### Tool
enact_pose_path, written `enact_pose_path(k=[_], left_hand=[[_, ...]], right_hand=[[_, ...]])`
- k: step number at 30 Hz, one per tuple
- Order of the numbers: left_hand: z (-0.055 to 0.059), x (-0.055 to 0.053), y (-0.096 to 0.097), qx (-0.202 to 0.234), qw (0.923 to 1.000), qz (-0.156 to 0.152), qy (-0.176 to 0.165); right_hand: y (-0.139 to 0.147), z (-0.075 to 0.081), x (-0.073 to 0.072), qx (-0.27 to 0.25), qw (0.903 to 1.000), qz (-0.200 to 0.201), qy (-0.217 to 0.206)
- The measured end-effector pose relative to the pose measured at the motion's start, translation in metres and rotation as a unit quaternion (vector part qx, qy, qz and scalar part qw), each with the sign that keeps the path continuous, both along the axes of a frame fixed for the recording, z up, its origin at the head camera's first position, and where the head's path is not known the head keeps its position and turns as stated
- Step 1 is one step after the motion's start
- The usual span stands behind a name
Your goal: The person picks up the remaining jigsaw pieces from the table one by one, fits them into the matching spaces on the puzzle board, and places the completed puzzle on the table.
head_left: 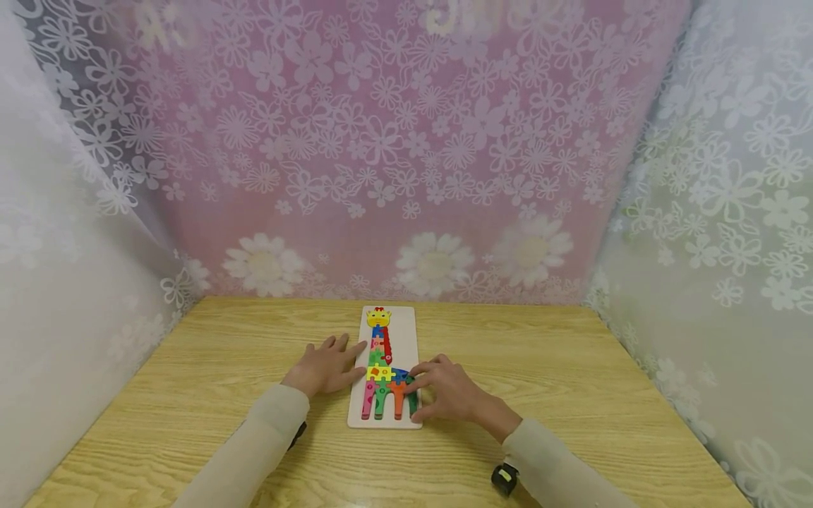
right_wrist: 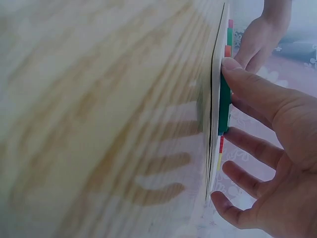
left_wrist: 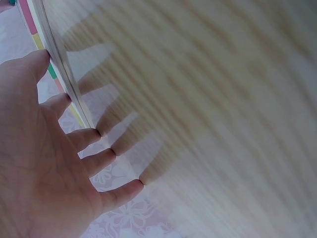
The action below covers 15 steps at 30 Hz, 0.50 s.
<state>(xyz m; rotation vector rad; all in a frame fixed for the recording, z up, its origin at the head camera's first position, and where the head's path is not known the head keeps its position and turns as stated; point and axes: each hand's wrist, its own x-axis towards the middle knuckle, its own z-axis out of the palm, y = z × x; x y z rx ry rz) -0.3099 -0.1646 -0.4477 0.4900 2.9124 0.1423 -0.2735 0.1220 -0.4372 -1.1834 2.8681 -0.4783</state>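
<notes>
A giraffe jigsaw puzzle of coloured pieces lies on a pale board (head_left: 404,331), its yellow head (head_left: 379,318) at the far end. Spread flat at the board's left edge, my left hand (head_left: 325,368) touches the rim with its thumb and index finger; the left wrist view shows its fingers extended (left_wrist: 54,139). On the right, my right hand (head_left: 452,389) rests its fingertips on the dark green leg piece (head_left: 413,403) and the rump. In the right wrist view the thumb and middle finger touch opposite ends of that dark green piece (right_wrist: 225,106). Fingers partly cover the blue back piece (head_left: 399,374).
The board lies on a wood-grain table (head_left: 254,339). Floral curtains hang behind (head_left: 406,176) and along both sides of the table. Each wrist wears a small black device, such as the one below the right cuff (head_left: 504,479).
</notes>
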Motion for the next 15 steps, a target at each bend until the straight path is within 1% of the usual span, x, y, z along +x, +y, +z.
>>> enact_pose_path(k=[10, 15], left_hand=[[0.0000, -0.0002, 0.0001, -0.005, 1.0000, 0.003, -0.002], [-0.0003, -0.0001, 0.0007, -0.003, 1.0000, 0.002, -0.002]], right_hand=[[0.0012, -0.0012, -0.0009, 0.001, 1.0000, 0.005, -0.007], [0.0020, -0.0044, -0.0018, -0.002, 1.0000, 0.006, -0.002]])
